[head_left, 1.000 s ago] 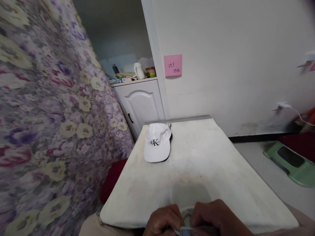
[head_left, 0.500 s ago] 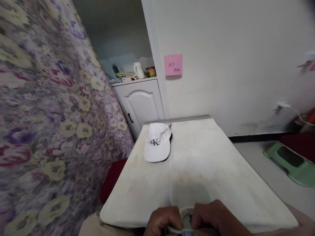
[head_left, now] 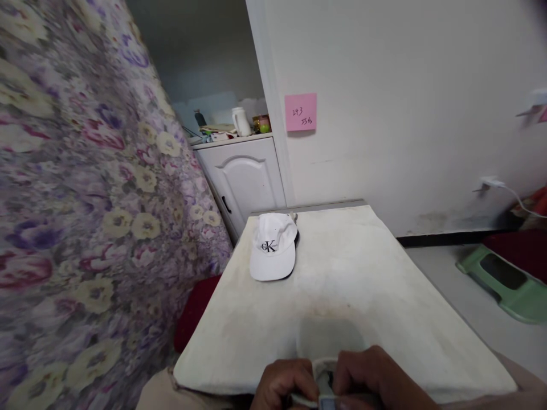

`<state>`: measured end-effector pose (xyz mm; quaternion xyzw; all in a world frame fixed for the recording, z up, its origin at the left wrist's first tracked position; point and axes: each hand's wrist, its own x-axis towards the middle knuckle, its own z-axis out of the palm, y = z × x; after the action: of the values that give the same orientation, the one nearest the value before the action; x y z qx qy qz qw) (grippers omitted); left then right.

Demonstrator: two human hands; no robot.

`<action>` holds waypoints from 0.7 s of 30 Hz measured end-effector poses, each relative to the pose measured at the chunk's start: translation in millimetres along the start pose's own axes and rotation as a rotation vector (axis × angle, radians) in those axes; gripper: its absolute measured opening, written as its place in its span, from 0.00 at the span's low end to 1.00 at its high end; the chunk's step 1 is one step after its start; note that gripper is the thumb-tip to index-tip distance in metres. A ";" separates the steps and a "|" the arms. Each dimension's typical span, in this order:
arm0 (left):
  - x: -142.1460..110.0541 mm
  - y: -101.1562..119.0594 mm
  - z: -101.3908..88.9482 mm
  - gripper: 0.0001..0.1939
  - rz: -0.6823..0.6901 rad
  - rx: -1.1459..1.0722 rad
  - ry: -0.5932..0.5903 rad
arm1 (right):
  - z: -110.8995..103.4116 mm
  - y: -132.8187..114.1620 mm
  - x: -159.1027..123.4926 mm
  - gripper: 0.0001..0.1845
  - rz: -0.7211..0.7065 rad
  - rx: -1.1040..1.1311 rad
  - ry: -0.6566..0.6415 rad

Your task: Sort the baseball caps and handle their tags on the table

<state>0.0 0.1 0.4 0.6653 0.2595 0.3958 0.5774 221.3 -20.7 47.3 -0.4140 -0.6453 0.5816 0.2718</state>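
Observation:
At the bottom edge, my left hand [head_left: 286, 381] and my right hand [head_left: 376, 373] face each other with their fingers closed. Between them they grip a pale grey-green cap [head_left: 329, 336], whose rounded brim points away from me and blends with the cloth. A narrow strap with a small light piece shows between my fingertips; its lower part is cut off by the frame. Farther off, a white cap [head_left: 273, 265] with black letters lies at the table's far left, brim toward me. Something dark shows along its right edge.
A pale cloth covers the table [head_left: 384, 296]. Floral curtain [head_left: 94, 199] hangs on the left beside a dark red seat [head_left: 199, 307]. Behind stand a white cabinet [head_left: 248, 176] and a wall with a pink note [head_left: 301, 112]. A green stool [head_left: 508, 285] is at right.
The strap between my fingertips has shifted slightly and shows more of its length. My hands stay almost in place, and the white cap has not moved.

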 end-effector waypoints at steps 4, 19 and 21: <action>0.6 -1.0 -0.8 0.18 -0.033 -0.010 0.004 | 0.2 1.6 1.0 0.18 -0.013 0.008 0.008; 2.5 -6.0 0.1 0.22 -0.099 -0.085 -0.008 | -4.4 6.3 0.7 0.11 -0.070 -0.038 -0.010; 2.1 -4.1 1.5 0.22 -0.115 -0.086 -0.001 | -5.9 3.6 0.0 0.09 -0.080 -0.050 -0.025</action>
<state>2.8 1.7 -3.1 0.6239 0.2797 0.3726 0.6274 227.0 -17.7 44.8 -0.3875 -0.6791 0.5589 0.2762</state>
